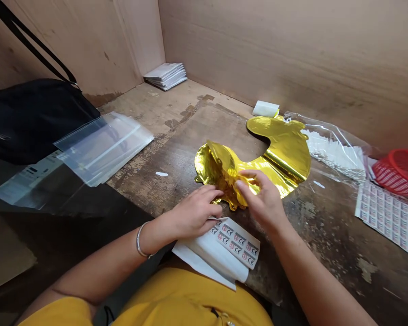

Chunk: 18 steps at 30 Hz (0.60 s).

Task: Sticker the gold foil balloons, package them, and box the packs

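A shiny gold foil balloon (282,154), flat and curved like a number, lies across the middle of the table. Its near left end is crumpled and lifted. My right hand (263,199) pinches that bunched foil between thumb and fingers. Beside it, my left hand (197,210) has its fingers curled at the lower edge of the foil; the fingertips are partly hidden. Under my left hand, a sheet of printed CE stickers (238,244) lies on white backing paper at the table's front edge.
Clear plastic bags (105,145) lie at left by a black bag (34,117). Folded papers (166,76) are stacked in the back corner. To the right are a plastic bag of white pieces (336,151), a red basket (394,172) and another sticker sheet (389,219). Wooden walls (292,54) enclose the back.
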Tool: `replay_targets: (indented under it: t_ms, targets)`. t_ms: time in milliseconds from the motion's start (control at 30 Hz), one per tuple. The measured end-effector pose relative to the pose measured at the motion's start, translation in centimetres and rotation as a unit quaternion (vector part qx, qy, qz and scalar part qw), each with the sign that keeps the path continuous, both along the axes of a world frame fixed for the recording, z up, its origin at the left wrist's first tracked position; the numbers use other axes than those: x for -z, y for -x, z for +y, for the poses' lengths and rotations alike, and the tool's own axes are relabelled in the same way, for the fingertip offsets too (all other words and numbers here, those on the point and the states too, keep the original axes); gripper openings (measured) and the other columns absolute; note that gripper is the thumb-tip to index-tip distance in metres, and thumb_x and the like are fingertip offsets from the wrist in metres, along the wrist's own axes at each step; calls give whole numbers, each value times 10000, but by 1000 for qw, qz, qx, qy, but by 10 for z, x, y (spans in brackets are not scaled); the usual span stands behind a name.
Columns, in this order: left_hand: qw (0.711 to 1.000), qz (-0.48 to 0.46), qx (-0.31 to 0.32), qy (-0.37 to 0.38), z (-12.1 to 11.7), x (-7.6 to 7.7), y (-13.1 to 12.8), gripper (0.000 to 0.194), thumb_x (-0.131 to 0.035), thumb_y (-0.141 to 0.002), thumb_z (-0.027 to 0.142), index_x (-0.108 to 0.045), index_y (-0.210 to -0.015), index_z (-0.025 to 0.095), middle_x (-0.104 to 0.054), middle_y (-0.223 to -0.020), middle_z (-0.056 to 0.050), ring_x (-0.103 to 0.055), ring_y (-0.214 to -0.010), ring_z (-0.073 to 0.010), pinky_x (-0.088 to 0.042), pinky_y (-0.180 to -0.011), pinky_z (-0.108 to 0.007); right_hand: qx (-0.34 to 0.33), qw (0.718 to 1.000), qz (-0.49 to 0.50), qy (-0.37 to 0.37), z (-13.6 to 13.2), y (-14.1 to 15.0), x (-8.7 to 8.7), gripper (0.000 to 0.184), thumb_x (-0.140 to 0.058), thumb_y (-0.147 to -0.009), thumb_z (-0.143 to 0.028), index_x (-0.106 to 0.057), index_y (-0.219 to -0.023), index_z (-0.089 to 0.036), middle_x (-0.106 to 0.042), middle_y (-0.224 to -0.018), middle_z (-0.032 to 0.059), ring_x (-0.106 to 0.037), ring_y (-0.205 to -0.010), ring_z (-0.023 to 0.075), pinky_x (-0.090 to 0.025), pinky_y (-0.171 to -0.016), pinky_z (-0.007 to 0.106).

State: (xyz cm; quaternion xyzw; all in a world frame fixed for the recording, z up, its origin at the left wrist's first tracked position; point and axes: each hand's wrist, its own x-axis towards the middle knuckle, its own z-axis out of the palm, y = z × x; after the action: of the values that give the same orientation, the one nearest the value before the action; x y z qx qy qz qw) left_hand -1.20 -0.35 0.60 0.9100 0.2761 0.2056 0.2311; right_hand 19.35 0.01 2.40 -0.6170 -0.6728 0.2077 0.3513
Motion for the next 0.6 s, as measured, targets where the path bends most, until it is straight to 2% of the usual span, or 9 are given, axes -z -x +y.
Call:
replay_targets:
  t_ms: [67,100,167,267,333,400,500,600]
  targets:
    - [1000,1,-7,9,-3,1,0,67,-621,-833,200,-676,-800,181,-621,-1094,-121,-543,-1115,-280,-486,-961,-439,-62,994,-87,-36,-12,-2,5,545,-707,-735,-388,-605,-1206,-134,-616,-1272,186,-541,-1179,321,-438,-993,503]
    - [1000,3,-11,15,-3,1,0,65,-622,-828,197,-674,-793,182,-628,-1015,-114,-556,-1059,-273,-507,-916,-423,-87,988,-120,-44,-16,-3,8,533,-704,-728,-337,-615,-1209,-124,-593,-1316,198,-500,-1236,343,-408,-1029,533]
    - [1000,2,-12,21,-4,2,0,58,-623,-821,184,-670,-788,178,-635,-989,-116,-560,-1049,-276,-516,-895,-419,-98,983,-146,-45,-18,-7,13,322,-626,-769,-248,-696,-1068,-147,-650,-1246,172,-529,-1199,333,-428,-1007,534]
    - [1000,-22,0,21,-3,3,2,32,-632,-809,151,-659,-797,165,-578,-1280,-143,-478,-1256,-303,-440,-1043,-464,-26,997,-76,4,9,-27,13,150,-592,-790,-245,-729,-825,-194,-744,-917,93,-650,-886,251,-528,-808,421]
    - [999,-37,3,26,-3,4,4,34,-638,-801,132,-649,-796,164,-508,-1403,-132,-417,-1340,-300,-382,-1107,-480,48,998,-27,31,46,-50,5,141,-645,-759,-310,-705,-752,-182,-719,-742,54,-644,-704,205,-526,-665,347]
    - [998,-46,-2,35,-3,5,5,52,-642,-791,117,-641,-788,169,-514,-1409,-119,-419,-1348,-287,-382,-1110,-480,117,993,-27,11,90,-81,-9,202,-643,-761,-355,-660,-708,-162,-672,-645,45,-611,-624,187,-488,-577,313]
    - [997,-62,-9,36,-3,8,4,56,-645,-785,116,-640,-778,171,-543,-1383,-109,-440,-1333,-275,-393,-1102,-477,229,972,-53,-23,142,-127,-35,205,-622,-753,-294,-572,-596,-173,-621,-614,63,-597,-662,189,-455,-620,333]
    - [996,-76,-15,30,-3,10,3,55,-650,-778,119,-648,-777,174,-569,-1356,-104,-471,-1304,-267,-402,-1094,-468,299,950,-75,-40,169,-156,-54,262,-578,-768,-258,-528,-522,-185,-612,-655,114,-622,-793,236,-440,-745,407]
